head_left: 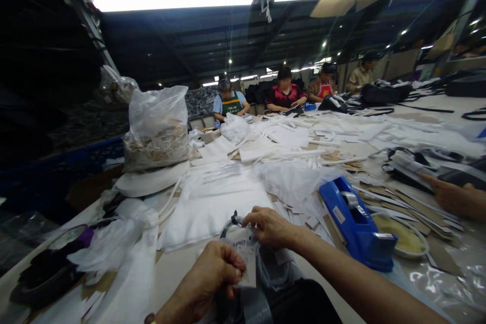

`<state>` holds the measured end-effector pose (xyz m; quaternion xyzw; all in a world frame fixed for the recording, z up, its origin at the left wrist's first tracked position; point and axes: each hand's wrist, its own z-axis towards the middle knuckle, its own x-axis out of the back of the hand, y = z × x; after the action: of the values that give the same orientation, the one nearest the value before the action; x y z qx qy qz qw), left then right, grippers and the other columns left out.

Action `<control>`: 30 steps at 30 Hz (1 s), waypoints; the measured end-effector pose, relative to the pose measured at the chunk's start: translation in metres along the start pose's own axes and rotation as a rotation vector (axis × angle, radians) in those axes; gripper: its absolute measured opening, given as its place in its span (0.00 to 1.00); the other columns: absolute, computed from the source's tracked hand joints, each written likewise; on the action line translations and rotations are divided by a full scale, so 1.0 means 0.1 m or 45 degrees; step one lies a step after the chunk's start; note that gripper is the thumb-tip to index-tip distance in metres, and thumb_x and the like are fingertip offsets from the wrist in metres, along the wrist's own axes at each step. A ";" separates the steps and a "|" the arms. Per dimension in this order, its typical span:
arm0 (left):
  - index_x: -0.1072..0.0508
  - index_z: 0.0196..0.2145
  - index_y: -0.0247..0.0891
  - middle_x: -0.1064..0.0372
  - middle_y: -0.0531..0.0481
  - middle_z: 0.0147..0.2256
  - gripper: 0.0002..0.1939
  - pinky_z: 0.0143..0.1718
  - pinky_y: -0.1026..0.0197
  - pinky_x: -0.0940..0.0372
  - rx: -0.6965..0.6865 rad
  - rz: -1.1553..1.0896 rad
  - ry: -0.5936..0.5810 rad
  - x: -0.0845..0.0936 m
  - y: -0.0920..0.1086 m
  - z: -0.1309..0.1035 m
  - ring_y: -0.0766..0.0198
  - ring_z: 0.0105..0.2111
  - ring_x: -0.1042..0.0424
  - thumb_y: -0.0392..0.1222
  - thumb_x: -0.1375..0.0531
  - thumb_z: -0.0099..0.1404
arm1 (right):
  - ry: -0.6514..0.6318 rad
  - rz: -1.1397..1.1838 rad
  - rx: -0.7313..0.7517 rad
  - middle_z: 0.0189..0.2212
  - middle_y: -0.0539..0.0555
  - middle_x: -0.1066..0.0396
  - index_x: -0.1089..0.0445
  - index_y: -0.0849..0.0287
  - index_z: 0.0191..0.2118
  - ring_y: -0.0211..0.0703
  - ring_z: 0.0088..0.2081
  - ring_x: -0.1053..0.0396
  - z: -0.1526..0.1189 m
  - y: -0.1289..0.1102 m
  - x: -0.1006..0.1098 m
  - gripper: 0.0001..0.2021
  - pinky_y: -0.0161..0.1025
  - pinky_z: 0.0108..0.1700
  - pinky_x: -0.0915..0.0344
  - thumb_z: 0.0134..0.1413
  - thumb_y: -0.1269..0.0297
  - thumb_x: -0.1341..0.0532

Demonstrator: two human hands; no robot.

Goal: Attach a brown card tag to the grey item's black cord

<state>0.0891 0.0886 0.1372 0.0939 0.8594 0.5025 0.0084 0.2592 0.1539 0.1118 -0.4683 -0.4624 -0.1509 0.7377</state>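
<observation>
My left hand (212, 276) is closed in a pinch on the lower part of a small pale tag (249, 263). My right hand (271, 228) reaches across with bent fingers gripping a grey loop (225, 228), apparently wrapped in clear film, that stands up behind the tag. A small black tip (235, 214) sticks up at the loop's top. Below both hands lies a black bag-like item (307, 304) with grey, film-covered straps (275, 268); its lower part runs out of the picture.
A blue tape dispenser (353, 223) stands right of my forearm, by a bowl of yellowish paste (398, 235). White sheets (220, 197) and a stuffed plastic bag (159, 131) lie ahead. A co-worker's hand (455, 195) enters at right; several people sit across the table.
</observation>
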 end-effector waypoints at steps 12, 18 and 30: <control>0.28 0.38 0.36 0.31 0.46 0.27 0.14 0.26 0.60 0.37 -0.512 0.270 0.159 0.08 0.15 0.29 0.60 0.25 0.32 0.44 0.43 0.55 | 0.034 0.191 -0.105 0.28 0.51 0.30 0.24 0.58 0.32 0.38 0.30 0.35 0.00 0.03 -0.06 0.15 0.31 0.32 0.43 0.43 0.78 0.46; 0.25 0.25 0.40 0.30 0.47 0.33 0.12 0.47 0.59 0.44 -0.868 0.676 0.208 0.08 0.20 0.74 0.56 0.41 0.34 0.24 0.42 0.47 | 0.233 0.319 -0.298 0.26 0.52 0.27 0.24 0.59 0.32 0.41 0.30 0.33 0.04 0.04 0.00 0.10 0.34 0.32 0.44 0.43 0.73 0.42; 0.29 0.22 0.38 0.36 0.52 0.25 0.11 0.30 0.66 0.44 -0.944 1.059 -0.117 0.12 0.19 1.03 0.66 0.26 0.37 0.24 0.44 0.50 | 0.208 0.979 -0.405 0.18 0.46 0.36 0.34 0.62 0.24 0.32 0.22 0.39 0.20 0.39 -0.16 0.05 0.33 0.28 0.41 0.46 0.69 0.41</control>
<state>0.0913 0.1887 0.1031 0.4376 0.5144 0.7275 -0.1207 0.2656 0.1876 0.0801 -0.7010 -0.1650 0.0293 0.6931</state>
